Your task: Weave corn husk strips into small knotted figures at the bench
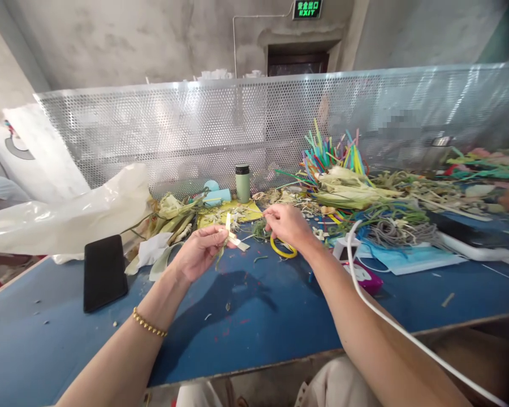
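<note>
My left hand (207,249), with a gold bead bracelet on its wrist, pinches a small piece of crossed pale strips (233,238) that look like folded leaf or husk. One strip points up and others stick out to the right. To the right, my right hand (286,221) is closed in a pinch above the table; whatever is between its fingertips is too thin to name. Below it lies a yellow ring (283,249), beside a small tangle of green strands (260,230). Behind both hands, a yellow sheet (250,212) carries several small pale woven-looking pieces.
A black phone (105,273) lies left on the blue table (254,328). A green bottle (242,183) stands before the perforated metal screen (203,135). Husks (348,189), colourful sticks (331,152), a blue mask (411,259) and a white cable (390,322) are at right.
</note>
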Available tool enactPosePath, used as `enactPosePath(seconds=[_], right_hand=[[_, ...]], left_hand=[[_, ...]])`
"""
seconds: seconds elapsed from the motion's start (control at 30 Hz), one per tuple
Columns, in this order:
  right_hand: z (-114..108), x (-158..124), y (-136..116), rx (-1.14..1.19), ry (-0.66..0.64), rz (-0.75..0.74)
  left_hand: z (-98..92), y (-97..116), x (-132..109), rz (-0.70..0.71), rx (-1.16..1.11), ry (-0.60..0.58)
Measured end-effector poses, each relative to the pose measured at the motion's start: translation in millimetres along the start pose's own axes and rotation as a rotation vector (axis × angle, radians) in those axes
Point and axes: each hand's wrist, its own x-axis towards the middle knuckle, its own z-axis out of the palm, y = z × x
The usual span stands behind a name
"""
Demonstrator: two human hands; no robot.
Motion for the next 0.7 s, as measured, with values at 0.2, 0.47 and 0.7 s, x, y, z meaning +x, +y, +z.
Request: enactPosePath(seconds=[0.2, 0.47, 0.7], right_hand=[[16.1, -19.1, -12.8, 0.336, -0.487, -0.071], [25.8, -25.3, -18.8, 0.201, -0.457, -0.234], [11.4, -20.0, -20.7, 0.157, -0.336, -0.359]], left_hand=[[8.2, -2.2, -2.1, -0.028, 0.039, 0.030], [10.0, -1.2, -4.5, -0.071, 0.046, 0.008], [4.9, -4.0, 0.1, -0.042, 0.075, 0.178]])
